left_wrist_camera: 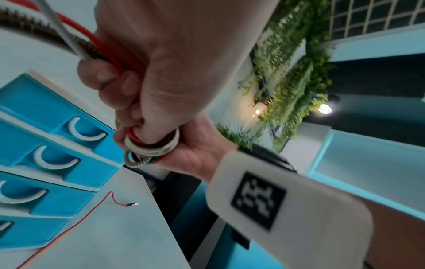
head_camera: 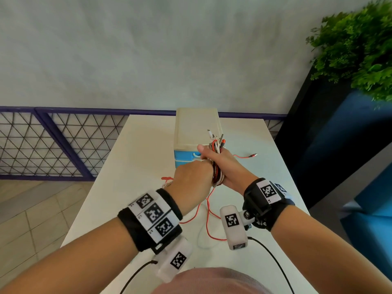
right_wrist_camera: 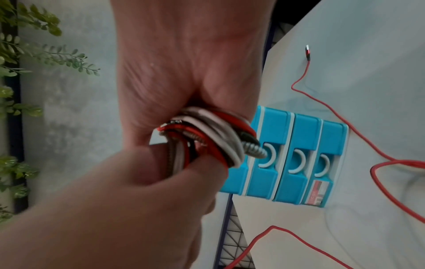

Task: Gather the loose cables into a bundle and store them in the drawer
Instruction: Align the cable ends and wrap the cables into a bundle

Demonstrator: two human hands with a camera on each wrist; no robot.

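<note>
Both hands are up above the white table, close together, and both are busy with the cable bundle. The right hand is wrapping its fingers round the bundle and squeezing it tight. Red, white and dark cables are looping over this hand, and some plug ends are sticking up out of the top of the fist. The left hand is touching the right one from the left side. Its fingers are curling round a few strands: a red one, a white one and a dark braided one. In the left wrist view these strands are running out of that fist.

The bundle is sitting in the air, just in front of the drawer box. The box is standing at the far middle of the table. It has a cream top and blue drawers with white curved handles. The drawers are all looking closed.

Not all the cable is gathered. A long red cable is hanging down from the hands and lying in loops on the near part of the table, next to a thin white cable. One red plug end is lying on the table to the right of the box.

A green plant is sitting far off on the right. A purple fence is running along the far left.
</note>
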